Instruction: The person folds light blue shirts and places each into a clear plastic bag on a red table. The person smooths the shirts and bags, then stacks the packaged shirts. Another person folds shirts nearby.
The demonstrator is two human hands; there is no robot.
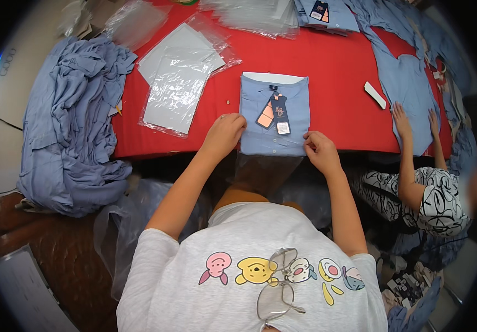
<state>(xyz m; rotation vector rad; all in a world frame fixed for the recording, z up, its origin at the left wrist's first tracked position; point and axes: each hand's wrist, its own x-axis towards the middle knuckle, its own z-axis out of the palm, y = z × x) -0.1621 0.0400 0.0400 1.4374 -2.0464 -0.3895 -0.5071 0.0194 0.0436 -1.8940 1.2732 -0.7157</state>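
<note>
A folded blue shirt (252, 102) lies at the table's near edge, white backing showing along its top. Dark and orange hang tags (281, 113) rest on its front. Around its lower part is a clear plastic bag (266, 166), which hangs below the table edge; how far up the bag reaches is hard to see. My left hand (224, 134) is closed at the shirt's left side, fingertips on the bag's edge. At the lower right corner my right hand (322, 152) pinches the bag's other edge between thumb and fingers.
Bagged white boards (177, 83) lie left on the red table (338, 72). Clear bags (249, 14) are stacked at the back. Blue shirts (72, 122) are heaped at the far left. On the right, a co-worker's hands (402, 119) flatten a blue garment beside a white strip (375, 95).
</note>
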